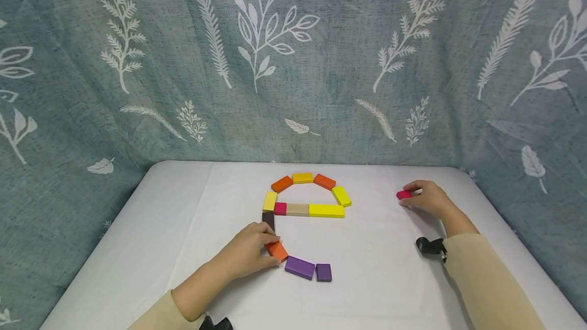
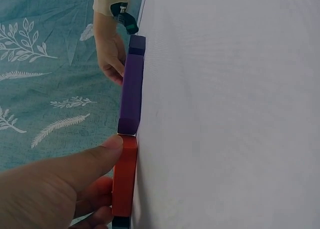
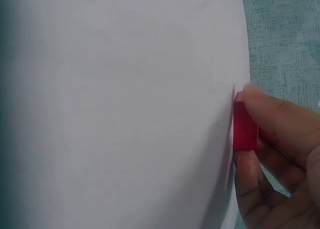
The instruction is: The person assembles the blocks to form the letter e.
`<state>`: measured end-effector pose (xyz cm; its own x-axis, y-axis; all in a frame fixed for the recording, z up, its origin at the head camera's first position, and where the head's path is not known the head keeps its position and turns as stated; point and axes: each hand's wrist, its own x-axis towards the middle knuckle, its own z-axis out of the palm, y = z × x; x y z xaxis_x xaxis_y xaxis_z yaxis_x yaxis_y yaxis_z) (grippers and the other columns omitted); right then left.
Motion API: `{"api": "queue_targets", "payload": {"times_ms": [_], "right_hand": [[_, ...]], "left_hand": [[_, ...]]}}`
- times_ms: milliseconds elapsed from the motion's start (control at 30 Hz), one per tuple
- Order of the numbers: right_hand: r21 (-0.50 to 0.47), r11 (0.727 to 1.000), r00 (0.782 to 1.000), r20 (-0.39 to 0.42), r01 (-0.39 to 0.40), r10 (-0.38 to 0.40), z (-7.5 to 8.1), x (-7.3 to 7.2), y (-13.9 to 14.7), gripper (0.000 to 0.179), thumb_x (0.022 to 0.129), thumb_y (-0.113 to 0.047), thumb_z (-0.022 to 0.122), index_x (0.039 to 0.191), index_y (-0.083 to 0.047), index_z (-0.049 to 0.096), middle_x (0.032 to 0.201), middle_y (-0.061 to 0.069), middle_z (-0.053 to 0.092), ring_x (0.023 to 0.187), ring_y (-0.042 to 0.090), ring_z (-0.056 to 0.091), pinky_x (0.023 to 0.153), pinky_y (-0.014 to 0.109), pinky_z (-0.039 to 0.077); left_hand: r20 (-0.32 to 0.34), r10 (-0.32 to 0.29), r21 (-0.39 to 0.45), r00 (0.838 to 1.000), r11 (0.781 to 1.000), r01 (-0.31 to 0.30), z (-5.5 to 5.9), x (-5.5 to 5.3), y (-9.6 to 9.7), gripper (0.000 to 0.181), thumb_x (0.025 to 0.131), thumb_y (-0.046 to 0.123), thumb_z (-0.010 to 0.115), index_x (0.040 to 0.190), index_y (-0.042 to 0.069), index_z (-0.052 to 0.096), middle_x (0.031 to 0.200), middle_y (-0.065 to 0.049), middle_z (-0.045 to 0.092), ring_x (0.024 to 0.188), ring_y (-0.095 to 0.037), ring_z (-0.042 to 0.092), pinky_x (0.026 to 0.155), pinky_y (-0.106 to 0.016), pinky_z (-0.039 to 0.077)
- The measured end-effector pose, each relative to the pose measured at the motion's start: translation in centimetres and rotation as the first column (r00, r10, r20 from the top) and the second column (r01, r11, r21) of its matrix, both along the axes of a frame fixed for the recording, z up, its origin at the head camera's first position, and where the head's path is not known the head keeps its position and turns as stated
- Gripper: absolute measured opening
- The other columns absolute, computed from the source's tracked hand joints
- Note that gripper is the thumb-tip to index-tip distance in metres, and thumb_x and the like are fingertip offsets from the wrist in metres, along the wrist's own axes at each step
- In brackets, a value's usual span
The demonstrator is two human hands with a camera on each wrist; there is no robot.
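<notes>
With thumb and fingers, my left hand [image 1: 247, 251] pinches an orange block [image 1: 277, 251] lying on the table. A dark brown block [image 1: 268, 220] lies just above it, and a long purple block [image 1: 300, 268] meets its lower end. To the right of that is a small purple block [image 1: 323, 272]. Over at the right of the table, my right hand [image 1: 430, 198] grips a small red block [image 1: 404, 194] by its ends. The right wrist view shows this red block [image 3: 245, 123] between thumb and fingertips, close over the white cloth.
Yellow and orange blocks, such as the top yellow one [image 1: 302, 178], form an arch. Below it runs a bar of a red block [image 1: 280, 209], a tan block [image 1: 297, 210] and a long yellow block [image 1: 326, 211]. A patterned curtain [image 1: 293, 65] hangs behind the white table [image 1: 367, 279].
</notes>
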<state>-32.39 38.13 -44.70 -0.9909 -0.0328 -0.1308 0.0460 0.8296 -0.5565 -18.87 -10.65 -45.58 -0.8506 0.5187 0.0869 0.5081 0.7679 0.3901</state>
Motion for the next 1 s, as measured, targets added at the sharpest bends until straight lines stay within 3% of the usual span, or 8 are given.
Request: {"api": "queue_targets", "payload": {"times_ms": [333, 467, 667, 1000], "right_hand": [[0.030, 0.998, 0.999, 0.003, -0.052, 0.052, 0.2, 1.0, -1.0, 0.052, 0.083, -0.034, 0.083, 0.115, 0.002, 0.063, 0.105, 0.019, 0.064, 0.091, 0.031, 0.058, 0.075, 0.040, 0.047], [0.027, 0.998, 0.998, 0.019, -0.062, 0.062, 0.1, 1.1, -1.2, 0.053, 0.081, -0.033, 0.085, 0.115, 0.002, 0.064, 0.106, 0.018, 0.064, 0.088, 0.029, 0.056, 0.072, 0.037, 0.047], [0.026, 0.991, 0.991, -0.004, -0.130, 0.131, 0.2, 1.4, -1.2, 0.050, 0.082, -0.018, 0.084, 0.122, 0.004, 0.064, 0.116, 0.023, 0.061, 0.098, 0.034, 0.059, 0.079, 0.043, 0.051], [0.019, 0.986, 0.986, -0.003, -0.165, 0.166, 0.4, 2.1, -1.7, 0.040, 0.078, -0.021, 0.087, 0.108, 0.000, 0.070, 0.102, 0.013, 0.064, 0.088, 0.026, 0.056, 0.071, 0.035, 0.048]], "left_hand": [[-0.006, -0.001, -0.007, 1.000, 1.000, 0.001, -0.1, 0.1, -0.2, 0.055, 0.079, 0.042, 0.085, 0.122, 0.008, 0.073, 0.109, 0.007, 0.061, 0.099, -0.011, 0.052, 0.091, -0.030, 0.049], [-0.002, -0.001, -0.005, 1.000, 1.000, 0.001, -0.2, 0.1, -0.2, 0.055, 0.079, 0.042, 0.085, 0.121, 0.008, 0.074, 0.109, 0.007, 0.061, 0.099, -0.011, 0.052, 0.092, -0.030, 0.049], [-0.011, -0.007, 0.000, 1.000, 1.000, 0.007, -0.2, 0.1, -0.2, 0.055, 0.079, 0.042, 0.085, 0.121, 0.008, 0.073, 0.109, 0.007, 0.062, 0.099, -0.011, 0.052, 0.091, -0.029, 0.049], [-0.021, -0.019, 0.008, 1.000, 1.000, 0.019, -0.1, 0.1, -0.2, 0.054, 0.080, 0.041, 0.085, 0.121, 0.007, 0.074, 0.110, 0.007, 0.061, 0.099, -0.011, 0.052, 0.092, -0.030, 0.049]]}}
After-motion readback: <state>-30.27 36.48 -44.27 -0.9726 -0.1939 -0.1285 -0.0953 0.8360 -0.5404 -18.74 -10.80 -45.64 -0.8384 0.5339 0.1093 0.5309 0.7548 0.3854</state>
